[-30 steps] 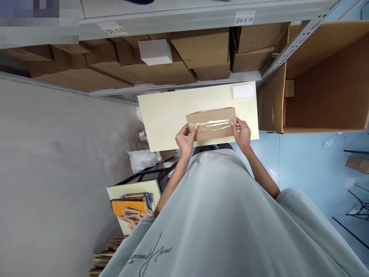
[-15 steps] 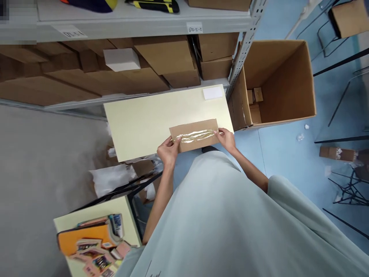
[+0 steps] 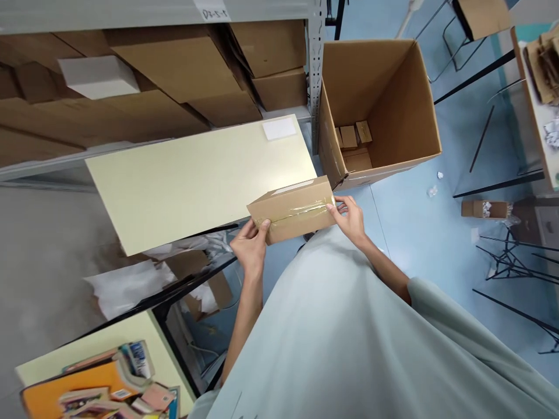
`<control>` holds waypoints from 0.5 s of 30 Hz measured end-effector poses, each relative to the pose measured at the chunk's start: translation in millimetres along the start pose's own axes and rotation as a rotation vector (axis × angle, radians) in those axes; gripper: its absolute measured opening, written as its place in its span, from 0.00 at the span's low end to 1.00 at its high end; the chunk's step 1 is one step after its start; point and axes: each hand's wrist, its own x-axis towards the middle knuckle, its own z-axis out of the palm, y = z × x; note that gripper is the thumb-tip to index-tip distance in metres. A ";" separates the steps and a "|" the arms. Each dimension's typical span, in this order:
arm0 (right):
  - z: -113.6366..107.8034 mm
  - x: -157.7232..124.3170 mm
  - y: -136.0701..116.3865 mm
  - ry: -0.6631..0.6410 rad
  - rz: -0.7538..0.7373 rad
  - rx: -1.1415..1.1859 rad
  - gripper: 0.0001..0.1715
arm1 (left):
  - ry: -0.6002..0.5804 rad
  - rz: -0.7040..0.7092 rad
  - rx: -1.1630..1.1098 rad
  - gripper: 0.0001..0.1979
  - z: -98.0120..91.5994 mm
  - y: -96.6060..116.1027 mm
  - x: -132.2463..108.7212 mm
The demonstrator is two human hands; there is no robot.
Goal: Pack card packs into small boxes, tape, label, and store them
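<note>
Between my two hands is a small cardboard box [image 3: 301, 224], held tilted past the near right edge of a pale yellow tabletop [image 3: 196, 169]. Shiny clear tape runs along its seam, and a white label strip shows on its far face. My left hand [image 3: 251, 241] grips the left end, thumb on the taped face. My right hand [image 3: 349, 218] pinches the right end, with its thumb near the tape's end. The undersides of the box and some fingers are hidden. A white slip [image 3: 279, 128] lies on the tabletop's far right corner.
A large open carton [image 3: 402, 110] with several small boxes inside stands right of the metal shelf [image 3: 315, 75]. Packed brown cartons [image 3: 174, 64] fill the shelf. At lower left, books and an orange folder [image 3: 78, 387] lie on another table. Paper scraps [image 3: 432, 191] dot the blue floor.
The view has swung right, so the shelf and tabletop sit further left. Both hands still hold the box, now tipped so its label face shows, and nearer the large carton.
</note>
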 end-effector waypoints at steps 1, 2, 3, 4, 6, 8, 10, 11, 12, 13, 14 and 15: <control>-8.0 4.4 0.9 0.024 -0.019 0.013 0.31 | 0.003 0.020 -0.010 0.18 8.2 5.5 -5.0; -16.9 10.0 2.5 0.054 -0.036 0.021 0.31 | 0.004 0.050 -0.021 0.19 18.4 12.7 -9.5; -26.7 16.6 5.2 0.089 -0.051 0.025 0.30 | 0.002 0.091 -0.034 0.19 31.1 21.4 -13.7; -37.6 24.1 9.3 0.131 -0.064 0.025 0.29 | -0.008 0.136 -0.047 0.20 46.2 31.3 -17.9; -62.5 41.0 22.8 0.232 -0.076 0.015 0.28 | -0.064 0.222 -0.052 0.22 83.5 53.4 -26.9; -90.9 60.5 43.2 0.343 -0.045 0.001 0.28 | -0.125 0.285 -0.007 0.22 129.8 75.4 -36.7; -122.4 83.4 68.7 0.442 0.032 -0.007 0.28 | -0.152 0.335 0.103 0.21 184.0 95.2 -45.4; -139.5 96.5 82.3 0.479 0.077 -0.008 0.29 | -0.161 0.366 0.162 0.20 213.9 103.9 -48.5; -157.4 110.8 96.0 0.506 0.119 -0.011 0.30 | -0.176 0.401 0.211 0.21 245.3 112.0 -50.4; -176.3 126.4 109.4 0.522 0.156 -0.019 0.31 | -0.207 0.440 0.243 0.22 278.1 119.2 -50.6; -196.0 143.2 122.3 0.529 0.186 -0.032 0.32 | -0.252 0.481 0.256 0.23 311.8 125.7 -49.1; -216.0 161.5 134.6 0.531 0.210 -0.050 0.33 | -0.305 0.517 0.255 0.25 345.8 131.2 -45.5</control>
